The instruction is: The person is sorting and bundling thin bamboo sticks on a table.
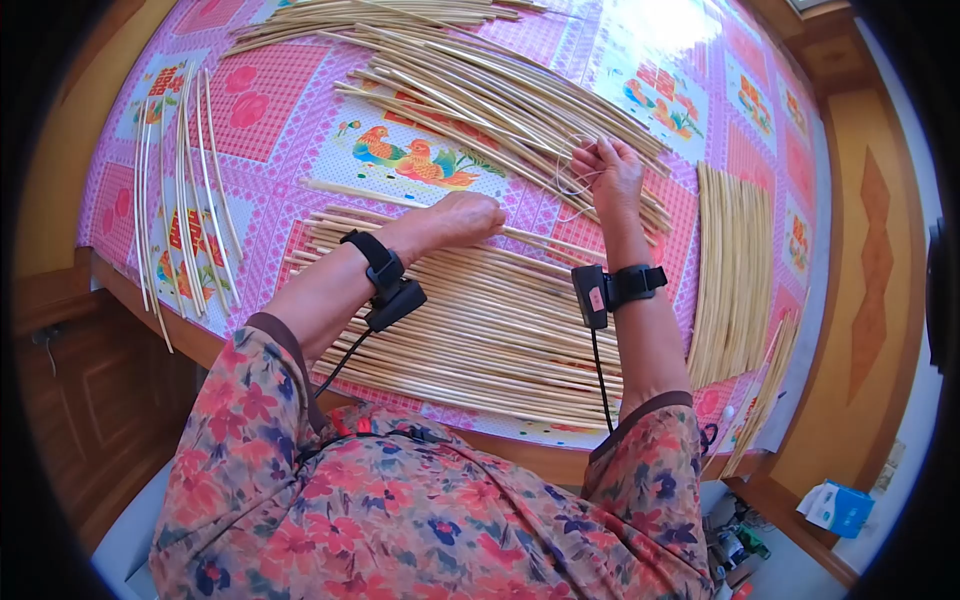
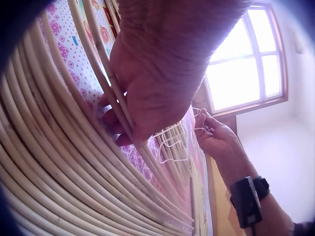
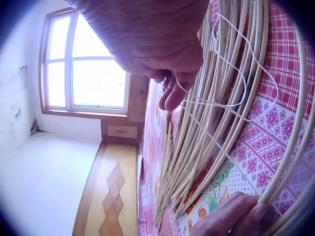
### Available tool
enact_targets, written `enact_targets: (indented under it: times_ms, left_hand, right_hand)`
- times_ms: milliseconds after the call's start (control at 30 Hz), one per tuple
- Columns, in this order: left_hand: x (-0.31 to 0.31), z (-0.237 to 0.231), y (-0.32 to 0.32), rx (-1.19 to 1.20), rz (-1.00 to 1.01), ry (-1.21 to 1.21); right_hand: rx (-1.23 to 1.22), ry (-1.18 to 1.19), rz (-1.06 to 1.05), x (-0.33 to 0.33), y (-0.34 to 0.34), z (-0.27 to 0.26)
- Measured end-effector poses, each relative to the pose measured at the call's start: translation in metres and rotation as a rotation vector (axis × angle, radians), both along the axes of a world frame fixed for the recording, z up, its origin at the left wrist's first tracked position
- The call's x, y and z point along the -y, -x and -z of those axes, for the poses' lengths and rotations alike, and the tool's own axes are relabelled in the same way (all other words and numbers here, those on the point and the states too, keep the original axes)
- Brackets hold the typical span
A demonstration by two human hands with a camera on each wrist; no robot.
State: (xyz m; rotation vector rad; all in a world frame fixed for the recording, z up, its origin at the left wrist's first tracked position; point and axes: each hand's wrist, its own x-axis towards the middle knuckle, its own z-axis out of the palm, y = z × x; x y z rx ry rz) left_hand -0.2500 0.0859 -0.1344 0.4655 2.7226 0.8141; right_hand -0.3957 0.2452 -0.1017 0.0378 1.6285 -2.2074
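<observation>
My left hand (image 1: pixel 460 217) grips a pair of thin pale stalks (image 2: pixel 112 78) at the far edge of a half-made mat of stalks (image 1: pixel 480 330). In the left wrist view its fingers curl under the two stalks. My right hand (image 1: pixel 612 170) is raised above the table, to the right of the left hand, pinching a thin white string (image 3: pixel 268 76). The string hangs in loose loops, and a taut length of it runs down toward the left hand (image 3: pixel 229 216) in the right wrist view. The mat's stalks lie side by side in front of my body.
A large pile of loose stalks (image 1: pixel 500 90) lies beyond the hands. Thin pale strips (image 1: pixel 185 200) spread at the left. A flat finished-looking stalk panel (image 1: pixel 735 275) and a small bundle (image 1: pixel 765 395) lie right. All rest on a patterned pink tablecloth (image 1: pixel 265 180).
</observation>
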Motion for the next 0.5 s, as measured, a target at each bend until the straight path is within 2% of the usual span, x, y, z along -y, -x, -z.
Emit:
enact_targets:
  times_ms: [133, 200, 300, 500]
  left_hand:
    - [-0.001, 0.003, -0.005, -0.028, 0.02, 0.036]
    - [-0.003, 0.005, -0.004, -0.134, 0.11, 0.099]
    - [-0.004, -0.005, -0.002, -0.085, 0.129, 0.184]
    - [-0.006, -0.013, -0.005, -0.149, 0.108, 0.167]
  right_hand:
    - [-0.018, 0.03, 0.043, 0.005, 0.011, 0.005]
    - [0.001, 0.026, 0.032, 0.006, 0.012, 0.009]
    - [0.036, 0.015, 0.027, 0.006, 0.01, 0.012]
    - [0.031, -0.018, 0.023, 0.004, 0.013, 0.013]
